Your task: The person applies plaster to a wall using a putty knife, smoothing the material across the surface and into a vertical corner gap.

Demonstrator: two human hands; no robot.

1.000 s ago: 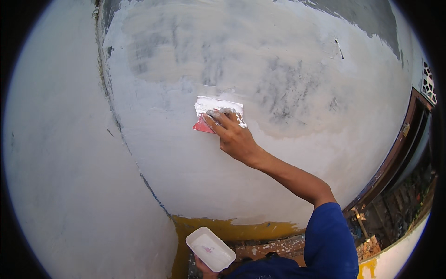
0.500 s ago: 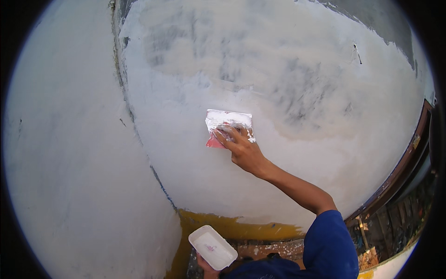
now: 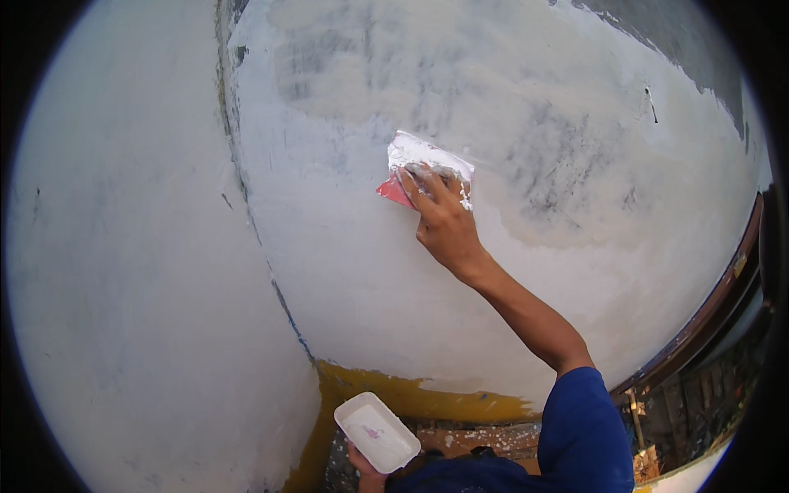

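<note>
Against the wall in front of me, my right hand grips a red putty spreader with its fingers spread over the back. White putty coats the spreader's upper part and smears my fingers. Low in the view, my left hand holds up a shallow white rectangular tray from its underside and near edge; most of those fingers are hidden beneath it. A small pinkish smear marks the tray's inner bottom. The wall bears a whitish coat with grey patches showing through.
A second pale wall meets the first at a rough, cracked corner on the left. Yellow-brown paint bands the wall's foot. A bent wire sticks out at upper right. Bare grey shows in the top right corner; a brown frame stands at right.
My right hand and the spreader have moved up the wall and slightly right, and the spreader has tilted clockwise. The left hand and tray have barely shifted.
</note>
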